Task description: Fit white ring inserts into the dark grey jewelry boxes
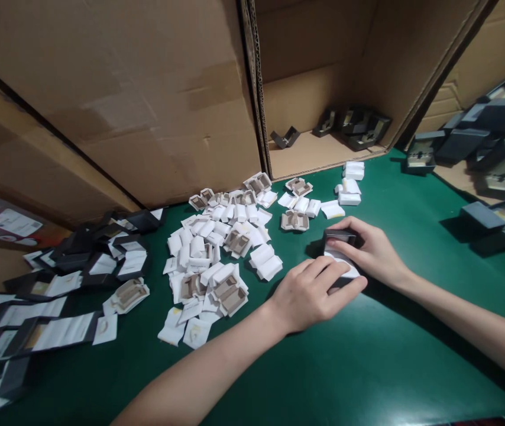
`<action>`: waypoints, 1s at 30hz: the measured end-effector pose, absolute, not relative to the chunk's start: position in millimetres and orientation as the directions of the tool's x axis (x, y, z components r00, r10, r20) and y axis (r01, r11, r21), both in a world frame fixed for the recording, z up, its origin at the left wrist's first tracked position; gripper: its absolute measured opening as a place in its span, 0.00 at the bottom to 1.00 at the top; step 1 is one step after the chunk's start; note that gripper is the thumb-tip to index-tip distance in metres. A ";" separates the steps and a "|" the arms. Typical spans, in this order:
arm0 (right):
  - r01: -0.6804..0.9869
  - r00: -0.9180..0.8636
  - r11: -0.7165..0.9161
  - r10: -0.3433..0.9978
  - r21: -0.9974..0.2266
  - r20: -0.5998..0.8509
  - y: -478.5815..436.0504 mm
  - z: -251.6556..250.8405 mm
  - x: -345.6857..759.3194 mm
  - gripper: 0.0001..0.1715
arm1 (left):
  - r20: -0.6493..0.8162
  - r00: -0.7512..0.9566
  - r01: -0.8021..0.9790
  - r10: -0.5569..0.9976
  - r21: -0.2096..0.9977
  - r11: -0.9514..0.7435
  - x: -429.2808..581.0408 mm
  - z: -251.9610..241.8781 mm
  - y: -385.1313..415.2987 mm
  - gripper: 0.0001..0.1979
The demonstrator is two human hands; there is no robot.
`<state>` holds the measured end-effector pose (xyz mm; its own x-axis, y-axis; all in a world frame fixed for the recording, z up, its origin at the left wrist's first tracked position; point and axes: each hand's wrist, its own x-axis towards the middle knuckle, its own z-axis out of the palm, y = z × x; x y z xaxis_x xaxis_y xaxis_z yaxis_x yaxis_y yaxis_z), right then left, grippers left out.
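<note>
A small black box (340,235) with a white paper piece (339,257) at its opening stands on the green table between my hands. My right hand (374,254) grips the box from the far right side, its thumb lying across the top. From the near left, my left hand (312,291) has its fingers closed over the near part of the box and the white paper. These fingers hide much of the box's lower part. Left of my hands lies a heap of folded white card inserts (228,228), some showing brown undersides.
Open black boxes with white papers (52,322) crowd the left side. More black boxes (485,136) are piled at the right. A large cardboard carton (314,100) at the back holds several dark boxes (363,127). Closed cardboard (146,100) walls the back left.
</note>
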<state>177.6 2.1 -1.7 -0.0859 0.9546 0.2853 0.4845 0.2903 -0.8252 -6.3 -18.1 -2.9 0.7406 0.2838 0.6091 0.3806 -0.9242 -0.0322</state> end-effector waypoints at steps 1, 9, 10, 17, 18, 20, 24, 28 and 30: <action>0.490 -0.085 0.287 0.955 -0.823 0.283 2.1 -1.6 177.9 0.12 | 0.607 0.741 0.383 0.286 -0.033 -0.923 -6.3 -2.6 -18.3 0.12; 0.475 -0.114 0.276 0.961 -0.836 0.253 0.7 2.2 181.5 0.20 | 0.623 0.720 0.407 0.306 -0.022 -0.913 -6.9 -0.7 -17.7 0.12; 0.486 -0.112 0.274 0.961 -0.830 0.252 0.7 2.2 181.8 0.19 | 0.612 0.725 0.411 0.316 -0.015 -0.912 -7.5 -0.3 -17.5 0.12; 0.504 -0.130 0.296 0.955 -0.811 0.267 0.5 -4.2 181.1 0.16 | 0.594 0.627 0.422 0.504 0.286 -0.861 -10.5 5.8 -15.3 0.18; 0.499 -0.125 0.297 0.954 -0.814 0.272 -0.2 -4.7 180.6 0.16 | 0.601 0.567 0.437 0.563 0.359 -0.824 -10.8 6.7 -14.3 0.18; 0.492 -0.122 0.316 0.948 -0.811 0.295 -3.0 -5.1 179.2 0.15 | 0.590 0.466 0.458 0.659 0.477 -0.750 -11.6 8.0 -11.6 0.19; 0.475 -0.202 0.445 0.895 -0.759 0.398 -12.5 -7.3 175.5 0.15 | 0.452 0.477 0.493 0.753 0.572 -0.656 -14.1 12.1 -7.5 0.22; 0.436 -0.236 0.465 0.885 -0.771 0.400 -19.2 -8.2 174.9 0.18 | 0.338 0.587 0.492 0.736 0.573 -0.655 -19.9 29.6 -2.2 0.18; 0.375 -0.188 0.388 0.921 -0.842 0.341 -19.2 -5.6 176.9 0.20 | 0.354 0.585 0.507 0.730 0.543 -0.670 -29.0 46.8 5.9 0.16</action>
